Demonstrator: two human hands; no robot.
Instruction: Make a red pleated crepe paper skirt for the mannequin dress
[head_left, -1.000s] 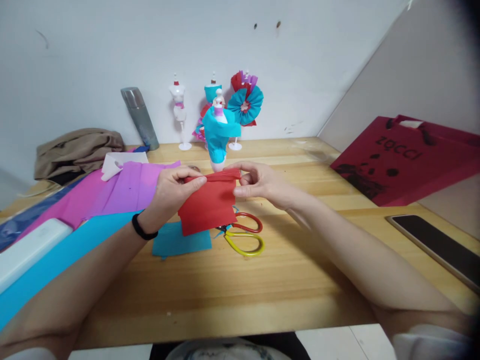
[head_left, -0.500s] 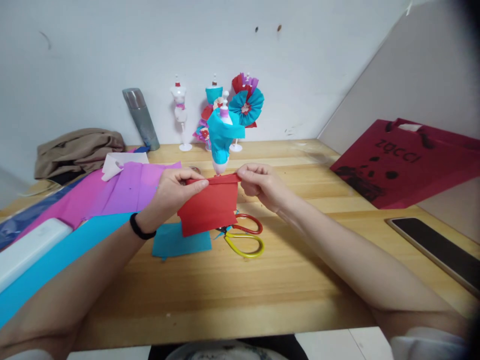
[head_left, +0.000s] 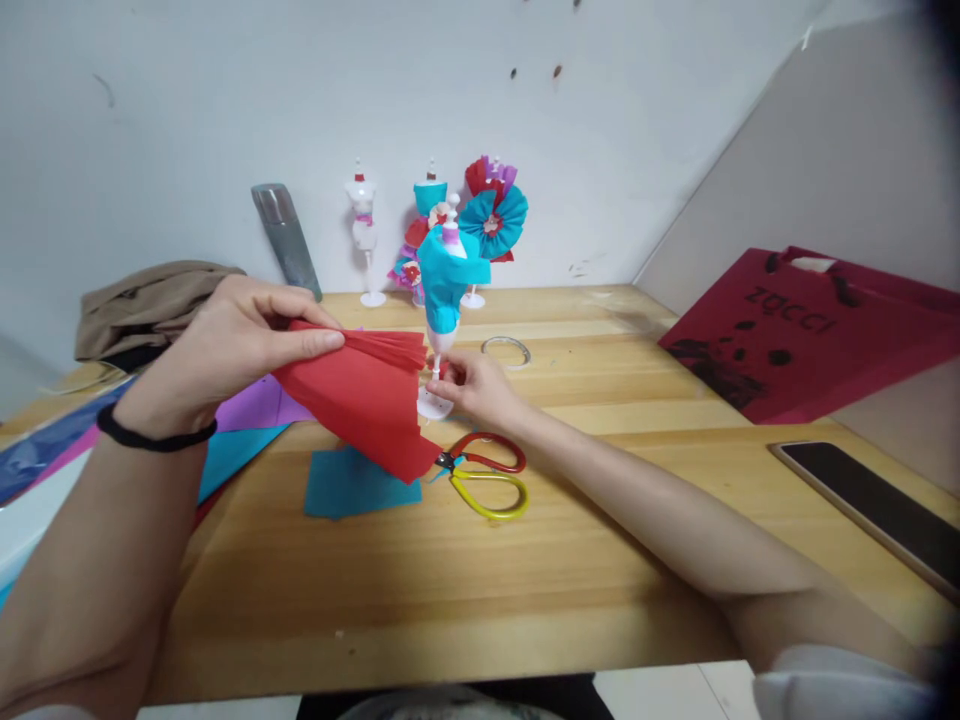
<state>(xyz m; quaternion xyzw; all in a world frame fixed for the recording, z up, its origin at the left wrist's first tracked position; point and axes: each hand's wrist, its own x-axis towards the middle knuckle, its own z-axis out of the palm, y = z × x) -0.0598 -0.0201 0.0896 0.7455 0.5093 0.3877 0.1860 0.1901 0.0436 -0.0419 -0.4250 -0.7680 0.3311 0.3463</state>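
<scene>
Between the thumb and fingers of my left hand (head_left: 244,335) is a sheet of red crepe paper (head_left: 360,400), gathered along its upper edge and hanging towards the table. My right hand (head_left: 484,390) is closed around the thin stem of a small white mannequin (head_left: 438,345), just above its round base. Turquoise paper (head_left: 442,280) wraps the mannequin's torso, with a purple band at the neck. Below the red sheet lies a turquoise paper piece (head_left: 364,488). Scissors (head_left: 491,475) with one red and one yellow handle rest beside it, their blades partly hidden.
At the back wall stand more dressed mannequins (head_left: 491,220), one nearly bare mannequin (head_left: 364,235) and a grey bottle (head_left: 289,240). A clear ring (head_left: 506,351) lies behind my right hand. A red bag (head_left: 810,330) and a phone (head_left: 870,505) are right; brown cloth (head_left: 150,300) is left.
My right hand has let go of the red crepe paper and moved left to the mannequin's stem. My left hand has drawn the red sheet up and to the left.
</scene>
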